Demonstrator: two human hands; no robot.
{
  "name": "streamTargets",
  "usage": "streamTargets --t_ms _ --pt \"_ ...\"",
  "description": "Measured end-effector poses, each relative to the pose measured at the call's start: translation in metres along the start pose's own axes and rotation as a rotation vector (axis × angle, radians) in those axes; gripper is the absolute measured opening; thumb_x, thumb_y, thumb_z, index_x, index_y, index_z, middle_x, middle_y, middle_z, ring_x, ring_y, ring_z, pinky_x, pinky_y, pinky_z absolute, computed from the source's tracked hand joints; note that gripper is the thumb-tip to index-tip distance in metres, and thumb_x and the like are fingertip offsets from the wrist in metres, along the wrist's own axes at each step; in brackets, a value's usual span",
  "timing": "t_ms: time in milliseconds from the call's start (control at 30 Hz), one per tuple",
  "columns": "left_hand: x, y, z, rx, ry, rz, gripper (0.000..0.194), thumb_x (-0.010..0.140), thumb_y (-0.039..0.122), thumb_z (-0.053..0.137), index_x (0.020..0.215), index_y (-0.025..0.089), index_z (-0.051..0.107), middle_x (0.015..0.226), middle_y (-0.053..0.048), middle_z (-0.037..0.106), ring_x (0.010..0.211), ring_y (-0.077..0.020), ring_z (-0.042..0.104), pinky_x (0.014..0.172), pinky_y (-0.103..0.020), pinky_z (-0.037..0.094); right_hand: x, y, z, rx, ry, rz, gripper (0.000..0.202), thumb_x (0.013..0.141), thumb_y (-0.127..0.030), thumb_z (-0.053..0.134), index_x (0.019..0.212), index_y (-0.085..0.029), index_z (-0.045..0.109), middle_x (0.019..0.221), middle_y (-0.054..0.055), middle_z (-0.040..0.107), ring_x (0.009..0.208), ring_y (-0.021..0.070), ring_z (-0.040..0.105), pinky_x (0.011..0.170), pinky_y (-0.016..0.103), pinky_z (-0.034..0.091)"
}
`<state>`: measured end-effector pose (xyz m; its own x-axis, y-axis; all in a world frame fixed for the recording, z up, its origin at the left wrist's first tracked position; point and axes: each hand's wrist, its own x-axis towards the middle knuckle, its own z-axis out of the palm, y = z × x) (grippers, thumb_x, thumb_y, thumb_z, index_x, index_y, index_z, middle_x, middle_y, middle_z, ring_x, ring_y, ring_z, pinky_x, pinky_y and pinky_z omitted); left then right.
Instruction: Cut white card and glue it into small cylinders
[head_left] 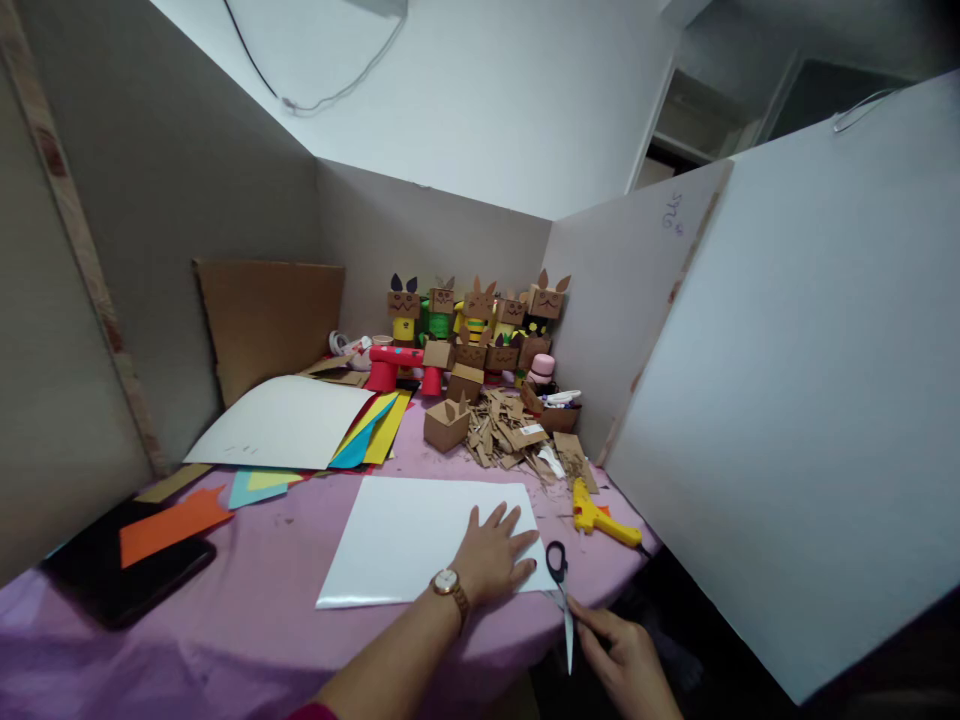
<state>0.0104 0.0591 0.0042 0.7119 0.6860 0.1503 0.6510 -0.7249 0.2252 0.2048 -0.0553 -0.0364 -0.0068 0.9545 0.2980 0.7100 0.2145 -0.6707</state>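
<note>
1 left hand (495, 552) spreads on the sheet (405, 540), best kept firm, right hand (624, 648) pinching scissors (569, 645) blade-side at the table's (262, 565) near edge.

The left forearm comes in at 7 o'clock of the view and slants toward between 1 and 2 o'clock, bare along most of its length. Its hand (489, 562) lies palm down near 6 o'clock, back upward, digits spread apart: the four fingers fan from about 11 to 2 o'clock, the thumb reaches out toward 3. The right hand (621, 648) sits lower, at 5 o'clock, apart from the left, its wrist close to the lower border. Two digits extend toward 10 o'clock; the others curl under and are mostly hidden. How firmly those two press is unclear.
</note>
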Motion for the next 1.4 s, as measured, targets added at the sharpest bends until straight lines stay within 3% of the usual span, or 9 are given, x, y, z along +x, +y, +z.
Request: streamTargets --t_ms 100,267,400,600,767,900,1167,1400 --pt "0.000 0.001 0.000 -0.001 0.002 -0.007 0.046 0.089 0.049 0.032 0.131 0.035 0.042 0.147 -0.007 0.033 0.134 -0.0329 0.025 0.100 -0.064 0.016 0.002 -0.005 0.003 -0.016 0.031 0.018 0.031 0.083 -0.029 0.049 0.104 -0.022 0.071 0.085 0.009 0.076 0.079 0.0216 0.070 0.080 0.026 0.052" --pt "0.000 0.001 0.000 0.000 0.007 -0.009 0.043 0.092 0.039 0.027 0.132 0.036 0.041 0.147 -0.006 0.034 0.134 -0.0308 0.026 0.100 -0.064 0.017 0.008 -0.012 0.012 -0.031 0.042 0.026 0.033 0.084 -0.027 0.046 0.105 -0.021 0.071 0.092 0.010 0.075 0.083 0.0226 0.070 0.076 0.026 0.052" --pt "0.000 0.001 0.001 0.001 0.013 -0.004 0.043 0.092 0.038 0.027 0.132 0.035 0.041 0.146 -0.007 0.034 0.134 -0.0314 0.026 0.100 -0.064 0.018 0.006 -0.008 0.012 -0.072 -0.005 0.019 0.036 0.086 -0.030 0.044 0.107 -0.019 0.070 0.077 0.010 0.075 0.072 0.0215 0.069 0.071 0.025 0.053" --pt "0.002 0.000 0.002 -0.012 0.006 0.009 0.042 0.092 0.037 0.028 0.132 0.032 0.042 0.147 -0.009 0.033 0.133 -0.0330 0.026 0.099 -0.066 0.018 0.001 -0.005 0.010 -0.115 -0.039 0.010 0.037 0.086 -0.030 0.042 0.109 -0.020 0.069 0.082 0.010 0.075 0.074 0.0205 0.070 0.074 0.023 0.052" --pt "-0.001 -0.020 -0.009 -0.041 -0.078 0.085 0.040 0.087 0.043 0.044 0.127 0.037 0.047 0.143 -0.004 0.041 0.132 -0.0293 0.032 0.100 -0.061 0.024 0.001 0.000 0.010 -0.162 -0.056 0.013 0.036 0.087 -0.032 0.043 0.112 -0.025 0.067 0.079 0.008 0.075 0.072 0.0206 0.070 0.075 0.024 0.052" --pt "-0.012 -0.034 -0.017 -0.043 -0.068 0.089 0.042 0.090 0.050 0.036 0.130 0.039 0.042 0.145 -0.004 0.037 0.134 -0.0295 0.028 0.099 -0.067 0.016 0.001 0.003 0.012 -0.153 -0.044 0.013 0.035 0.086 -0.031 0.044 0.110 -0.024 0.068 0.083 0.009 0.075 0.073 0.0210 0.070 0.076 0.024 0.051" --pt "-0.014 -0.034 -0.010 -0.061 -0.020 0.089 0.044 0.091 0.052 0.031 0.130 0.037 0.043 0.145 -0.007 0.037 0.133 -0.0310 0.028 0.096 -0.072 0.015 0.008 -0.017 0.017 -0.062 0.009 0.031 0.036 0.084 -0.027 0.044 0.108 -0.019 0.070 0.082 0.010 0.075 0.072 0.0210 0.069 0.068 0.024 0.052" --pt "-0.013 -0.037 -0.007 -0.052 -0.007 0.087 0.042 0.090 0.053 0.034 0.128 0.039 0.043 0.144 -0.005 0.038 0.133 -0.0296 0.030 0.096 -0.070 0.017 0.006 -0.013 0.011 0.019 0.004 0.015 0.031 0.083 -0.027 0.050 0.103 -0.019 0.072 0.085 0.010 0.076 0.073 0.0225 0.070 0.070 0.025 0.053"
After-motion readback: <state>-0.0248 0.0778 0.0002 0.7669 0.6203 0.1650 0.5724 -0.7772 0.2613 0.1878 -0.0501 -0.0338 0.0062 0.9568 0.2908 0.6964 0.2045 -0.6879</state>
